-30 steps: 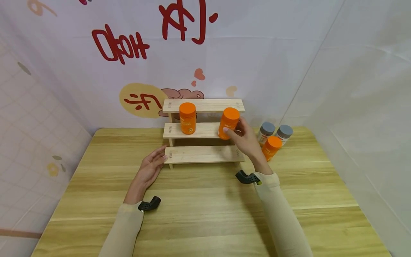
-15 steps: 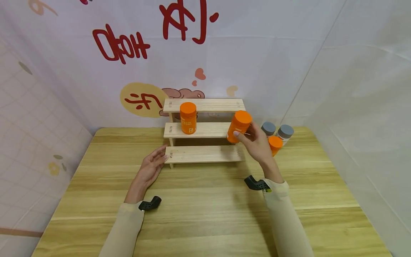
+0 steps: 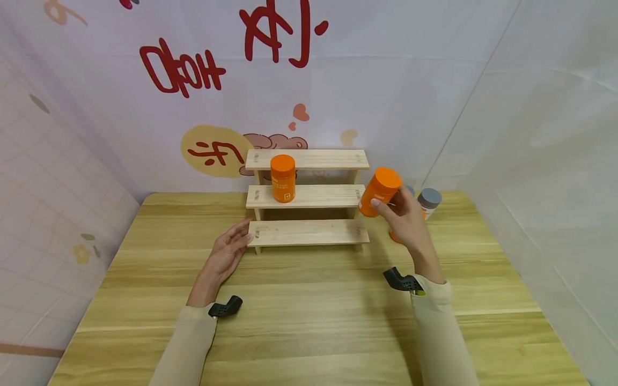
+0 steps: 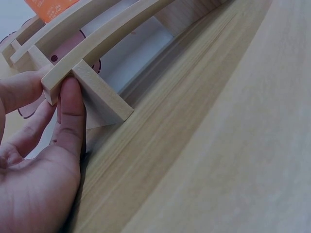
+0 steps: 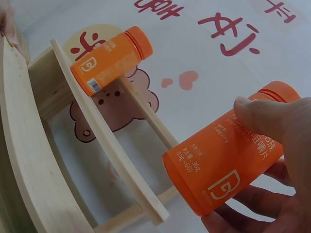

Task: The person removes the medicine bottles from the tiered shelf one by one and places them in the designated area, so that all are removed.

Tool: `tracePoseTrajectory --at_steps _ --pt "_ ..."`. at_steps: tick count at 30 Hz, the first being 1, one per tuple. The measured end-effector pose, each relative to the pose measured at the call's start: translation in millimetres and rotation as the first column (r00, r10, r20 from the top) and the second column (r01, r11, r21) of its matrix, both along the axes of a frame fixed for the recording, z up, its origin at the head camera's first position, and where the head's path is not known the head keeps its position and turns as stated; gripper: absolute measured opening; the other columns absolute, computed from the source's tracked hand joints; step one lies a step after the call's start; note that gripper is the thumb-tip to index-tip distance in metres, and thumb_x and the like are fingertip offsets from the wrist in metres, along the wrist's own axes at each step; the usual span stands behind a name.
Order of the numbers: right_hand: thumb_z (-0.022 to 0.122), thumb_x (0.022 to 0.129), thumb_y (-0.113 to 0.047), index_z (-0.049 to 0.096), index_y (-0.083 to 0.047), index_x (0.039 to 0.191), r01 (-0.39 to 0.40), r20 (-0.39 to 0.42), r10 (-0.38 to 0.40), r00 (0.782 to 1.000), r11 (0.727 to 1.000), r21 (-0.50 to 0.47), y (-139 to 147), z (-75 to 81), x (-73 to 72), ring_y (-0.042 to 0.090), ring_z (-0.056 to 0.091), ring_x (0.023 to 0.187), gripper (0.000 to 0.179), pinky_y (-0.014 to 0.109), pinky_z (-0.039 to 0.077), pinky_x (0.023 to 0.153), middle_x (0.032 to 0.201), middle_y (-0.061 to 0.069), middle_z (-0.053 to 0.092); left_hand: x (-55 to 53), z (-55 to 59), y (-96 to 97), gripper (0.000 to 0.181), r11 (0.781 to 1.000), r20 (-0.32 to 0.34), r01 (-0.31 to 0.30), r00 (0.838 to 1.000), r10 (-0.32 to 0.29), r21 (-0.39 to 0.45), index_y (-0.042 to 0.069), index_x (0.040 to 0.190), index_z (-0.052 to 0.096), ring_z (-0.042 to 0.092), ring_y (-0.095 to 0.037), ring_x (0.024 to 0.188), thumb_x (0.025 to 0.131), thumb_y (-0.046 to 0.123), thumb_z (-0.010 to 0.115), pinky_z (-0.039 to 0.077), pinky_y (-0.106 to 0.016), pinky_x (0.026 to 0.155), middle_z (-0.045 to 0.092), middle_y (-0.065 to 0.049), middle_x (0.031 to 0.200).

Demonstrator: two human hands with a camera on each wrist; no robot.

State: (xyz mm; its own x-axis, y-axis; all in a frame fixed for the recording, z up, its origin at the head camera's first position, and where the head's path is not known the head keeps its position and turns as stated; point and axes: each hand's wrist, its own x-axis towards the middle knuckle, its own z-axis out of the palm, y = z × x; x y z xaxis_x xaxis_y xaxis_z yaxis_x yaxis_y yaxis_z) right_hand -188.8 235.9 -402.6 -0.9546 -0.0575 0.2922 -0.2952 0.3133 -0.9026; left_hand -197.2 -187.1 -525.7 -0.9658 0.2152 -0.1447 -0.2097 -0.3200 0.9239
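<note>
A three-step wooden display rack (image 3: pixel 309 233) stands on the table by the back wall. My left hand (image 3: pixel 227 252) pinches the left end of its lowest board, and the left wrist view shows the thumb and fingers (image 4: pixel 72 104) around that board end. One orange pill bottle (image 3: pixel 282 179) stands upright on the middle step, left of centre. My right hand (image 3: pixel 407 217) grips a second orange bottle (image 5: pixel 226 150), tilted and in the air just off the rack's right end. In the right wrist view, its printed label faces the camera.
Behind my right hand, a grey-capped bottle (image 3: pixel 429 199) stands on the table (image 3: pixel 309 321). Another grey cap (image 3: pixel 410 190) and part of an orange bottle (image 3: pixel 395 237) show there, mostly hidden. A printed cloth wall (image 3: pixel 386 96) rises close behind the rack.
My right hand has carried its orange bottle rightward from the middle step to beyond the rack's right end, and the bottle has tilted more. The left hand has stayed in place.
</note>
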Motion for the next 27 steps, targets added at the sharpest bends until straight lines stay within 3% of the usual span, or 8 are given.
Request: tracePoseTrajectory --at_steps 12,18,27 --pt "0.067 0.101 -0.025 0.048 -0.022 0.152 0.091 0.044 -0.091 0.995 0.996 0.006 27.8 7.8 9.2 0.006 0.059 0.121 0.054 0.014 0.049 0.097 0.14 0.006 0.06 -0.3 -2.1 0.8 0.065 1.0 0.004 -0.008 1.0 0.008 0.0 0.005 0.161 0.032 0.055 -0.005 0.109 0.102 0.004 0.061 0.049 -0.013 0.083 0.051 0.001 0.126" --pt "0.068 0.1 -0.03 0.046 -0.029 0.152 0.14 0.104 -0.14 0.985 0.99 0.011 40.0 9.0 13.5 0.004 0.057 0.123 0.056 0.012 0.048 0.098 0.143 0.003 0.059 -0.1 -1.6 0.7 0.066 1.0 -0.002 -0.003 1.0 0.003 -0.006 0.004 0.161 0.031 0.055 -0.005 0.11 0.102 0.004 0.061 0.049 -0.013 0.085 0.051 0.0 0.127" --pt "0.069 0.1 -0.032 0.046 -0.03 0.152 0.198 0.123 -0.199 0.972 0.98 0.023 59.2 6.5 18.3 0.006 0.056 0.122 0.057 0.011 0.048 0.094 0.141 -0.001 0.058 -0.1 0.1 2.0 0.066 1.0 0.0 -0.003 1.0 0.003 0.0 0.003 0.161 0.03 0.056 -0.005 0.111 0.102 0.003 0.06 0.05 -0.013 0.085 0.051 0.0 0.127"
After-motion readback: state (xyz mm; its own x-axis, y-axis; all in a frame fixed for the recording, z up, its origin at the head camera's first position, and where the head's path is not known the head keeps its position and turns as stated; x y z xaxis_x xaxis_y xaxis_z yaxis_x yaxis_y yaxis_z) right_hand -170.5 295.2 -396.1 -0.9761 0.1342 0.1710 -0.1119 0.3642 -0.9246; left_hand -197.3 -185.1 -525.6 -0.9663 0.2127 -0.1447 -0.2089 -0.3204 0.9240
